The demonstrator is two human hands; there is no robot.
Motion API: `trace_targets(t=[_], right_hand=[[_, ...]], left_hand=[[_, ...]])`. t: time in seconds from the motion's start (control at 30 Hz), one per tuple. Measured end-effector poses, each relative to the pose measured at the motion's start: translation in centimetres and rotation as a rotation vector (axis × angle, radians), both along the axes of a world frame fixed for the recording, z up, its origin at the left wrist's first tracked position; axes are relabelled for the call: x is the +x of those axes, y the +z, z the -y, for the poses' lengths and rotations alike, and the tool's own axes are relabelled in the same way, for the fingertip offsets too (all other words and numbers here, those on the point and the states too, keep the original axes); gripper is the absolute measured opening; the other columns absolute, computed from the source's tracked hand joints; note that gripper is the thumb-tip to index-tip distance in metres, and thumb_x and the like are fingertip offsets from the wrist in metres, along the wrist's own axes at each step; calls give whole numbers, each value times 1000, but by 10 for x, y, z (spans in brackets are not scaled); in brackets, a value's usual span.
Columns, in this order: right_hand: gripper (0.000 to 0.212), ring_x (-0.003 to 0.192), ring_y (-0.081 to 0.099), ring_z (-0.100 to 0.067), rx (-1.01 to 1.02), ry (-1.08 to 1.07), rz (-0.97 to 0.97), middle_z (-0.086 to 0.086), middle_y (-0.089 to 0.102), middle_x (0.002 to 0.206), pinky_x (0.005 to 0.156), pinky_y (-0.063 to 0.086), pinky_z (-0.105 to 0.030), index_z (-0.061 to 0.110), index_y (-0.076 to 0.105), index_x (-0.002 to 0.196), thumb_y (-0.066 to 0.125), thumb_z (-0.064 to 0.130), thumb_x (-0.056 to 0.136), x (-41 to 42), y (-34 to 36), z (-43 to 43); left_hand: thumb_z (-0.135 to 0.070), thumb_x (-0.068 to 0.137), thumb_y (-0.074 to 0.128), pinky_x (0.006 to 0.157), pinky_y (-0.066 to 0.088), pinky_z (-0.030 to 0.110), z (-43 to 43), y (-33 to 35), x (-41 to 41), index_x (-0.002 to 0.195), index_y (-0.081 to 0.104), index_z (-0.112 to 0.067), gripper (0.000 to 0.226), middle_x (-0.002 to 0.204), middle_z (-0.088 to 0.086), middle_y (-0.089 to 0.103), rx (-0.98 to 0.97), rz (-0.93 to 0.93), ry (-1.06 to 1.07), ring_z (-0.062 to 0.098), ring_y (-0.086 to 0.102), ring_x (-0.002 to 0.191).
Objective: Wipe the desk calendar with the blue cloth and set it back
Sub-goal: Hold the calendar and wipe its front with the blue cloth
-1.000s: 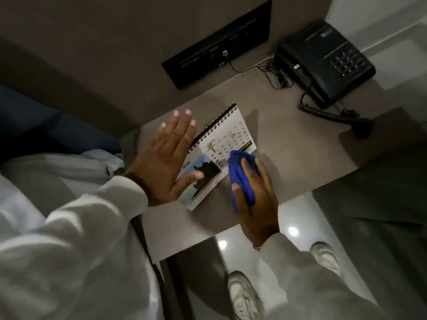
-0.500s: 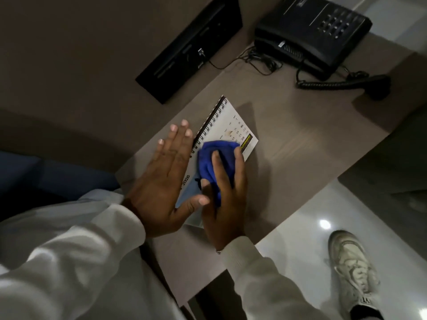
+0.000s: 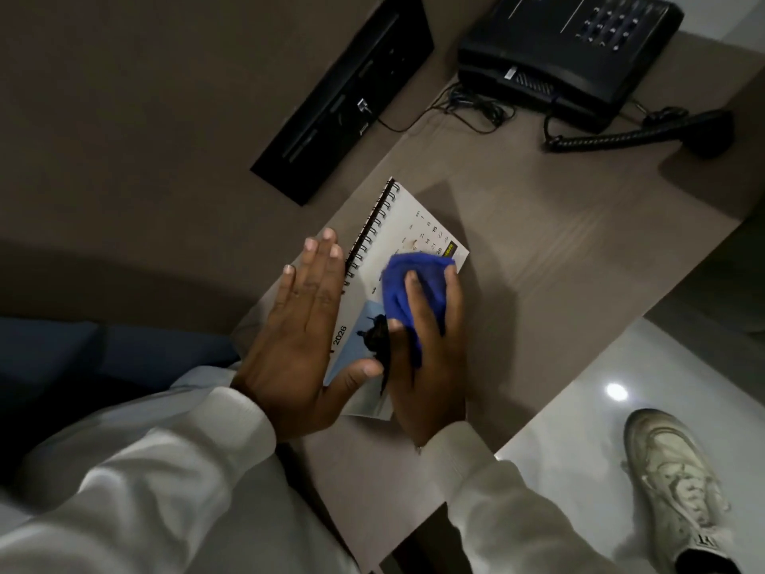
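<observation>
A spiral-bound desk calendar [image 3: 407,227] marked 2026 lies on the brown desk [image 3: 559,250], its date grid and a blue photo facing up. My left hand [image 3: 302,337] rests flat with fingers spread along the calendar's spiral edge, the thumb on the photo. My right hand [image 3: 430,358] presses a bunched blue cloth [image 3: 407,285] onto the middle of the calendar page. The cloth and hand hide much of the date grid and photo.
A black desk phone [image 3: 571,47] stands at the back right with its coiled cord and handset [image 3: 645,132] lying on the desk. A black socket panel [image 3: 343,97] is set in the wall behind. The desk edge runs diagonally on the right, above a glossy floor and my white shoe [image 3: 674,482].
My right hand slid the blue cloth from the calendar's right edge onto the page, then a little toward the date grid. My left hand stays flat on the spiral side.
</observation>
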State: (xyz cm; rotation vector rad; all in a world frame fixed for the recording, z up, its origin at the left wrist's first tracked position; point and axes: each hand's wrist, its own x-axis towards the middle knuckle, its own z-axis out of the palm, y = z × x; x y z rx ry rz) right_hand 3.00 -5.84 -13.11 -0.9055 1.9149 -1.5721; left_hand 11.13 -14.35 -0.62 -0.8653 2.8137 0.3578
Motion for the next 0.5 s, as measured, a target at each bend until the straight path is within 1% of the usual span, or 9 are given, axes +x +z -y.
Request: trace_targets(t=[0.1, 0.17, 0.23, 0.27, 0.3, 0.33, 0.4, 0.47, 0.5], right_hand=[[51, 150, 21, -29, -8, 5, -39, -17, 17, 162, 110, 42, -53, 25, 36, 145, 53, 23, 97, 17, -5, -18], [51, 151, 19, -28, -50, 21, -42, -17, 18, 161, 114, 38, -53, 28, 34, 144, 54, 26, 97, 24, 0, -17], [51, 151, 19, -26, -77, -5, -62, -16, 17, 162, 120, 32, -43, 28, 34, 145, 49, 36, 97, 17, 8, -3], [52, 151, 20, -24, -78, -28, -68, -14, 17, 162, 120, 30, -37, 29, 34, 146, 47, 36, 96, 10, 11, 6], [52, 150, 22, -23, -74, -52, -65, -13, 16, 163, 119, 32, -33, 30, 34, 146, 46, 33, 96, 3, 11, 14], [52, 149, 23, -24, -62, -69, -49, -12, 15, 163, 116, 37, -35, 30, 33, 147, 46, 29, 97, -4, 10, 19], [50, 149, 23, -24, -11, -55, -3, -10, 12, 164, 109, 46, -45, 31, 32, 147, 44, 29, 99, -9, 4, 16], [48, 150, 21, -23, 46, -27, 6, -8, 9, 164, 106, 49, -48, 32, 30, 147, 41, 32, 100, -5, -1, 3], [48, 150, 21, -23, 46, -12, -2, -9, 10, 164, 105, 49, -47, 32, 30, 146, 43, 31, 100, 1, -4, -5]], left_hand=[[-74, 83, 18, 123, -2, 46, 0, 0, -1, 149, -15, -11, 97, 162, 12, -14, 19, -13, 3, 23, -15, 151], [-76, 82, 16, 123, -3, 45, 1, -1, 0, 149, -14, -11, 98, 162, 10, -14, 29, -23, 6, 23, -15, 151], [-76, 82, 16, 123, -3, 44, 2, -2, 1, 150, -13, -10, 99, 163, 10, -14, 35, -19, 6, 22, -15, 151], [-76, 82, 17, 123, -4, 44, 2, -2, 2, 150, -13, -11, 99, 163, 10, -15, 37, -14, 3, 22, -16, 151], [-76, 82, 18, 123, -5, 43, 3, -2, 2, 150, -14, -12, 99, 163, 9, -16, 38, -11, 1, 22, -16, 151], [-76, 82, 19, 123, -6, 42, 3, -3, 2, 150, -15, -13, 98, 163, 8, -16, 39, -12, 3, 21, -16, 150], [-75, 82, 22, 123, -8, 38, 3, -3, 2, 150, -16, -16, 98, 163, 3, -18, 43, -21, 18, 19, -17, 150], [-76, 82, 22, 123, -8, 37, 2, -4, 2, 150, -19, -20, 96, 162, -1, -21, 46, -30, 23, 18, -17, 150], [-76, 83, 21, 123, -7, 38, 2, -4, 2, 150, -19, -21, 96, 162, -2, -21, 46, -33, 21, 18, -17, 150]])
